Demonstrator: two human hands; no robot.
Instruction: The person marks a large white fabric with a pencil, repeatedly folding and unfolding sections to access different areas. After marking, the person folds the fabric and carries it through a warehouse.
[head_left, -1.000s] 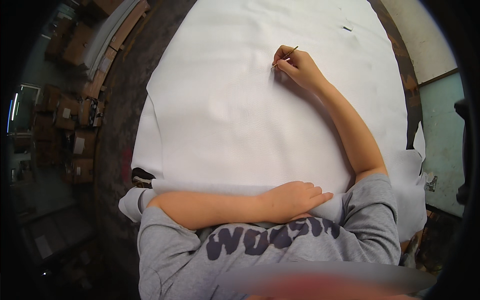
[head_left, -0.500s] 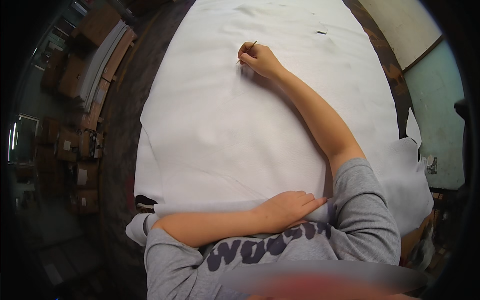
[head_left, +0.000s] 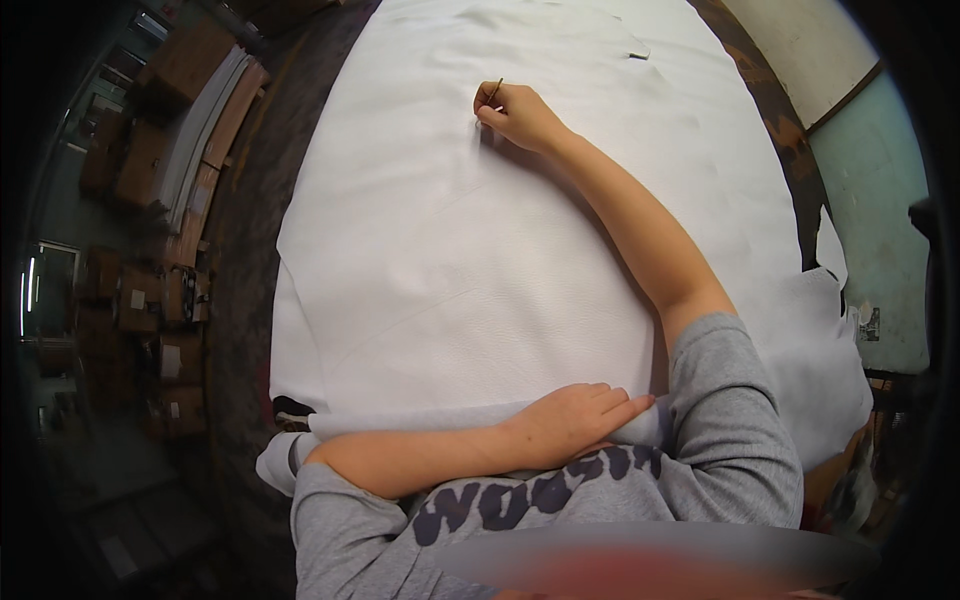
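Note:
A large white, finely grained sheet that looks like leather [head_left: 420, 330] is spread over a long table. Far out on it, my right hand [head_left: 515, 112] pinches a slim pen [head_left: 498, 92], its lower tip down at the sheet. Faint thin lines run over the surface nearer to me. My left forearm crosses in front of my body, and my left hand [head_left: 575, 425] lies along the rolled near edge of the sheet [head_left: 400, 418], fingers stretched out to the right and holding nothing.
A small dark hole [head_left: 638, 56] shows in the sheet's far part. Cardboard boxes [head_left: 138, 297] and long stacked boards [head_left: 205, 140] stand on the left beyond a dark floor [head_left: 245, 280]. A pale green panel [head_left: 875, 200] rises at right, where the sheet's ragged edge hangs over.
The pen in my right hand has tilted more upright, the hand staying at nearly the same spot. My left hand stays in place. The view has shifted slightly.

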